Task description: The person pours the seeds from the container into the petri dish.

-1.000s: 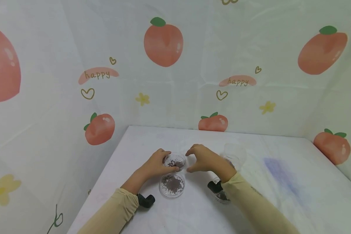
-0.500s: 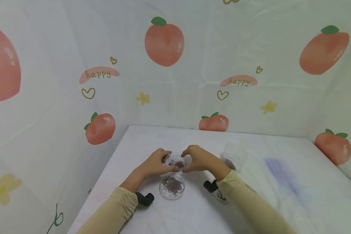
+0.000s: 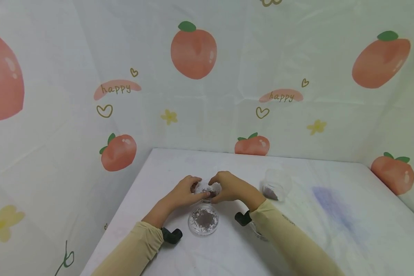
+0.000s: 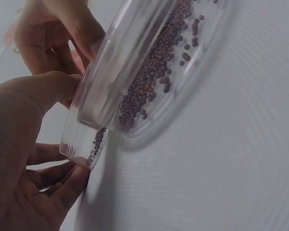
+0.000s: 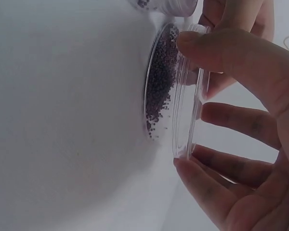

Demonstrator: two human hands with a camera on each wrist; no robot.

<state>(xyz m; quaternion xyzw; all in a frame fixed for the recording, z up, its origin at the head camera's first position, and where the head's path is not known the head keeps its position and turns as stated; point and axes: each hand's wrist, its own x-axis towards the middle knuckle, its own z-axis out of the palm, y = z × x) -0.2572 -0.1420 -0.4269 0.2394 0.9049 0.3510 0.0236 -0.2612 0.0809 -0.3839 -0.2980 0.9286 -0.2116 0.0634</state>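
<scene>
Between my hands at mid-table stands a clear round lidded dish (image 3: 202,186) with small dark reddish-brown beads inside. My left hand (image 3: 186,192) holds its left side, thumb on the near edge and fingers round the far side. On the right, my right hand (image 3: 235,188) grips the same dish; in the right wrist view its thumb and fingers span the dish's clear rim (image 5: 185,110), and beads (image 5: 160,79) show heaped inside. Directly in front stands a second clear dish (image 3: 203,220) of beads, large in the left wrist view, where its beads (image 4: 149,72) spread across the bottom.
Behind the right wrist is a clear container (image 3: 271,191) with dark contents, with a see-through piece (image 3: 277,176) beside it. Another dish (image 3: 258,231) is partly hidden under the right sleeve. Black wrist mounts (image 3: 172,236) stick out at both cuffs. A printed cloth (image 3: 207,99) walls the table.
My right hand has moved left to the far dish and closed round its right side. The left hand has stayed at the dish. More of the container behind the right wrist shows now.
</scene>
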